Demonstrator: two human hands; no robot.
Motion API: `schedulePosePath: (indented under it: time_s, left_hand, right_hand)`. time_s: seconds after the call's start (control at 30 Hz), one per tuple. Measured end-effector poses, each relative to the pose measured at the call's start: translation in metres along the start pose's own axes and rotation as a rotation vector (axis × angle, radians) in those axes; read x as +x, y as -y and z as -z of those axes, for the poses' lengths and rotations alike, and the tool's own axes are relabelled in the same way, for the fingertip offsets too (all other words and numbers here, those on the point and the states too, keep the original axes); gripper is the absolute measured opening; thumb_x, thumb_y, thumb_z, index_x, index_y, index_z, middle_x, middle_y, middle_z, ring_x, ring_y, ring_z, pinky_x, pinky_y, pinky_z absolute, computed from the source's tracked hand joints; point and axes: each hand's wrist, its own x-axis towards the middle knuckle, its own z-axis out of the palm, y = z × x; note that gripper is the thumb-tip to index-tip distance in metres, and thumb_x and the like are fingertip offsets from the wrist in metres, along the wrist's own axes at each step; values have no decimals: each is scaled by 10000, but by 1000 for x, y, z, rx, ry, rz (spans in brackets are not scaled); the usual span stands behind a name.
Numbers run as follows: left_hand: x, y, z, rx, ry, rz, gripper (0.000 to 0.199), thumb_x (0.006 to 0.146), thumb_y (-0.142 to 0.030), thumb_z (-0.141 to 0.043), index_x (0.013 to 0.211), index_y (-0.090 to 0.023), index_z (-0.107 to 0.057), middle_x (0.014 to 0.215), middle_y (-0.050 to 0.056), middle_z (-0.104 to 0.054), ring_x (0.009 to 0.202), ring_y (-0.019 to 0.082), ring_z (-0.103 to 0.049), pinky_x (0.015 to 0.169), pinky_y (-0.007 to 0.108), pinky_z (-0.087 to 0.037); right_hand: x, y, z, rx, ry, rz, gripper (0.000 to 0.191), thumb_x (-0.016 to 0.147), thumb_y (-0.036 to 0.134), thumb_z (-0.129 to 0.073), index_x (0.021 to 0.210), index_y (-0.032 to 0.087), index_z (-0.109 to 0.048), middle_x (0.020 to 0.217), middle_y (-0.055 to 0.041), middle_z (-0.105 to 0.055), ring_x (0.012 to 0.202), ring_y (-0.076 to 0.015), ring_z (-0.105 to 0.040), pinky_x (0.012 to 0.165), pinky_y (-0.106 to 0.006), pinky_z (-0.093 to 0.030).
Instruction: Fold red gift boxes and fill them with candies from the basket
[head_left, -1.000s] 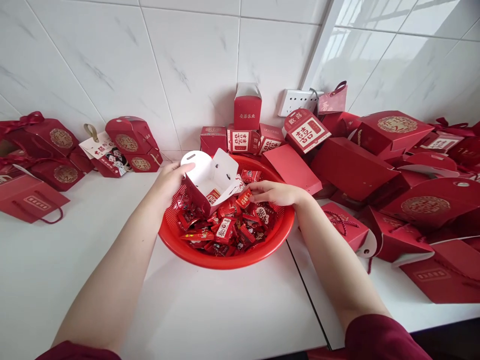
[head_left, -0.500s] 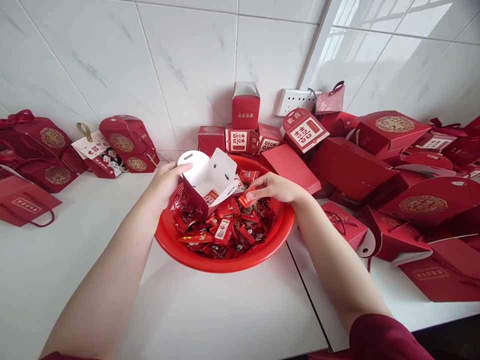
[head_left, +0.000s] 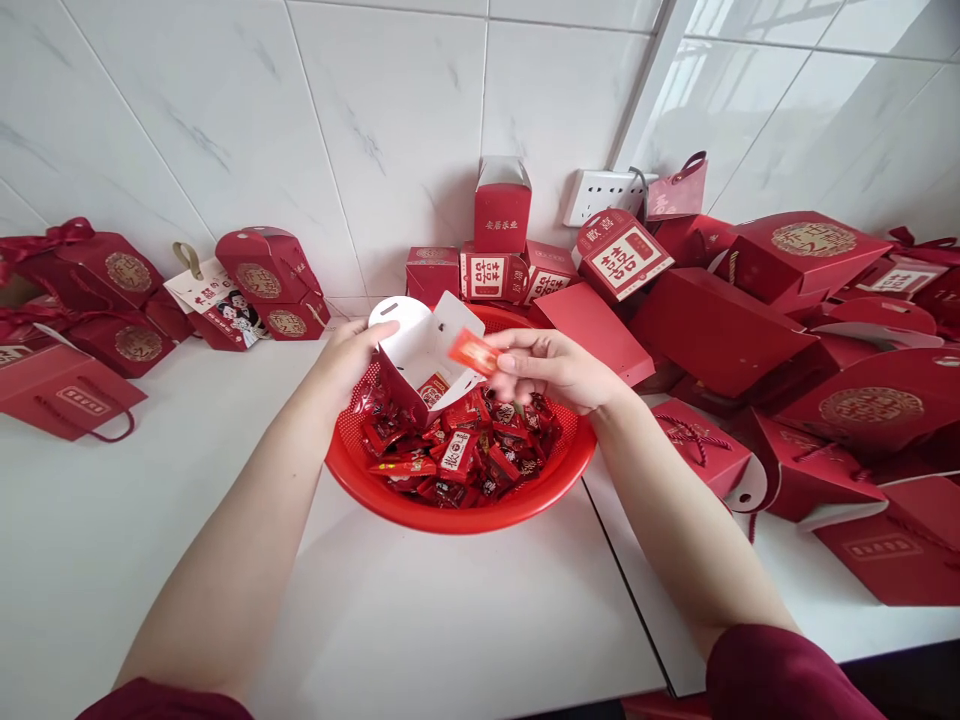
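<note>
My left hand [head_left: 355, 352] grips the side of an opened gift box [head_left: 409, 345], thumb on its round white flap. The box is red outside and white inside, tilted over the basket, with a red-wrapped piece [head_left: 433, 389] lying in it. My right hand [head_left: 551, 368] pinches a wrapped candy [head_left: 474, 352], orange-red and slightly blurred, beside the box's right flap. Below both hands sits a red plastic basket [head_left: 457, 518] with perforated walls, holding many candies in red wrappers [head_left: 459, 455].
Red gift boxes [head_left: 720, 325] pile up on the right. More boxes [head_left: 502, 215] stand at the wall behind the basket, near a white power strip [head_left: 606, 192]. At the left are other boxes [head_left: 120, 290] and a small bag-shaped box [head_left: 71, 390]. A dark seam crosses the white tabletop [head_left: 450, 620].
My right hand has lifted the candy up from the basket's contents and brought it left toward the box's flap. My left hand still holds the box. The view has shifted slightly.
</note>
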Motion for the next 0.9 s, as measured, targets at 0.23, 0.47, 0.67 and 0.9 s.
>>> schedulePosePath:
  time_s: [0.23, 0.47, 0.67, 0.9]
  left_hand:
    - [4, -4, -2, -66, -159, -72, 284, 592, -240, -666, 854, -159, -740, 779, 49, -721, 651, 193, -647, 555, 271, -507]
    - [7, -6, 3, -112, -211, 10, 245, 658, -244, -673, 885, -154, -681, 783, 34, -694, 660, 185, -659, 647, 317, -546]
    - [5, -10, 1, -127, -199, 7, 270, 715, -202, -609, 976, -148, -652, 806, 14, -688, 693, 151, -633, 710, 311, -554]
    - [6, -10, 0, -131, -178, 30, 241, 714, -213, -603, 944, -155, -648, 870, 52, -684, 703, 165, -615, 719, 339, -551]
  right_hand:
    - [-4, 9, -4, -142, -232, 213, 315, 904, 385, -662, 1167, 213, -643, 1175, -62, -697, 873, -129, -675, 790, -262, -549]
    - [-2, 6, 4, -457, -201, 143, 220, 917, 380, -599, 933, 168, -652, 889, -44, -694, 805, -155, -636, 775, -301, -514]
    - [-10, 16, -8, -1146, 27, -208, 203, 926, 214, -492, 847, 201, -679, 731, -21, -693, 703, -171, -619, 700, -291, -448]
    - [-14, 14, -29, -979, 583, -288, 259, 928, 251, -531, 842, 221, -774, 870, -13, -760, 750, -165, -648, 687, -270, -459]
